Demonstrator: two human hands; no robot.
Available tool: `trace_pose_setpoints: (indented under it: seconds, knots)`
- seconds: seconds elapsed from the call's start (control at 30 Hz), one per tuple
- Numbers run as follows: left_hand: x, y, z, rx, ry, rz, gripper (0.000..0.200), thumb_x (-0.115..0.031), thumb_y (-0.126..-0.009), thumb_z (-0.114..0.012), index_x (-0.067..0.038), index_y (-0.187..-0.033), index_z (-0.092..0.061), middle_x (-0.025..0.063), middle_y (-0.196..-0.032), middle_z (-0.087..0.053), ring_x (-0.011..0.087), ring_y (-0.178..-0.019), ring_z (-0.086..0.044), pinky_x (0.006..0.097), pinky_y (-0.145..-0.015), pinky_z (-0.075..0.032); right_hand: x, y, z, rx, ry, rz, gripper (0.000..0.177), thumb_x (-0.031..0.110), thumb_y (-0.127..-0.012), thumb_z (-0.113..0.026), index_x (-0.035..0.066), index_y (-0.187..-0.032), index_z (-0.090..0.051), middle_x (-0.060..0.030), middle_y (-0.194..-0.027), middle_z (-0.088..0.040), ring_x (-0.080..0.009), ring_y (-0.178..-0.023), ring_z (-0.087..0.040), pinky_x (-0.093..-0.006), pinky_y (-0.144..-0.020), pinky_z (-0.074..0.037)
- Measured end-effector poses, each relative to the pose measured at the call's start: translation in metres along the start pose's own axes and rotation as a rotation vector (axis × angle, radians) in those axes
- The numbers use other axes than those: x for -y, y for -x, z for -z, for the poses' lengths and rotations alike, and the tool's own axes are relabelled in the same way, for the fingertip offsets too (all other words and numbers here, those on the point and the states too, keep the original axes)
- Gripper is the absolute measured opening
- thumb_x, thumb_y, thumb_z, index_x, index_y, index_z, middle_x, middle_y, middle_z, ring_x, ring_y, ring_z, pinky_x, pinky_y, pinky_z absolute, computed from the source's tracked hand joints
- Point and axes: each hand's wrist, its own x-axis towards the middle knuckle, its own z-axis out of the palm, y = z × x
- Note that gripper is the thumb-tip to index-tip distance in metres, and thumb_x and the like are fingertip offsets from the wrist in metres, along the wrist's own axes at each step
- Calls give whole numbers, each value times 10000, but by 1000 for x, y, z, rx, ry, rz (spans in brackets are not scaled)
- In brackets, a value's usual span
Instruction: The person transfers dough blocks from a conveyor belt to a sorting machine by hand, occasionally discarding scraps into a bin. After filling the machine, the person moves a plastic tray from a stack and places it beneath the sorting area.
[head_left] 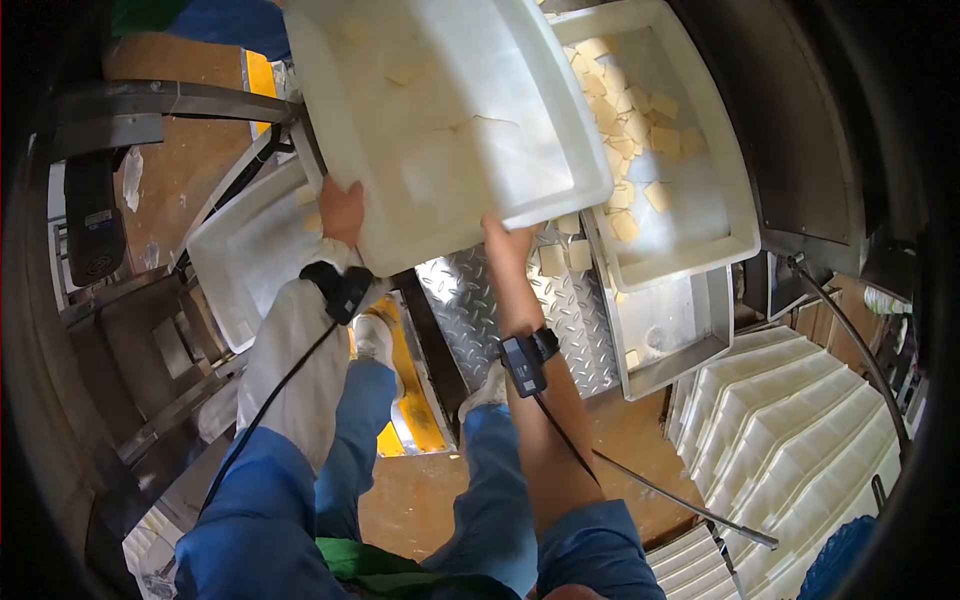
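Note:
A large white plastic tray [420,190] is held up in front of me, with a small pale yellow piece [401,75] inside it. My left hand [341,210] grips its near left corner. Around the near edge, further right, my right hand [508,243] is closed, its fingers partly hidden by the tray. To the right is a second white tray [690,245] with many pale yellow square pieces [615,95] in it. The held tray overlaps the left side of that one.
A third white tray [235,260] lies at the left. Below the right tray is a metal-rimmed box [672,320]. Diamond-plate metal [575,315] holds loose pieces. Stacked white trays [790,410] stand at lower right. A black cable [265,425] hangs from the left wrist device.

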Motion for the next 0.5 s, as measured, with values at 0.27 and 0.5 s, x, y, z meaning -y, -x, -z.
trace_pose_setpoints:
  seconds: [0.27,0.5]
  knots:
    - [16,57,-5,-11,-199,-29,440,-109,-774,-609,78,-1144,-463,285,-1034,-626,438,-996,-615,464,-874,-482,-13,31,49,164,-91,-66,851,61,-730,-670,-17,-1435,-200,-189,-1281,-474,-242,-1189,-487,-337,-997,-404]
    - [-30,84,0,63,29,175,412,-46,-804,-575,77,-1184,-475,220,-1020,-638,319,-878,-663,402,-749,-534,-99,-7,178,247,833,-88,1022,306,-638,-797,31,-1454,-249,-215,-1382,-381,-376,-1267,-396,-456,-1040,-372]
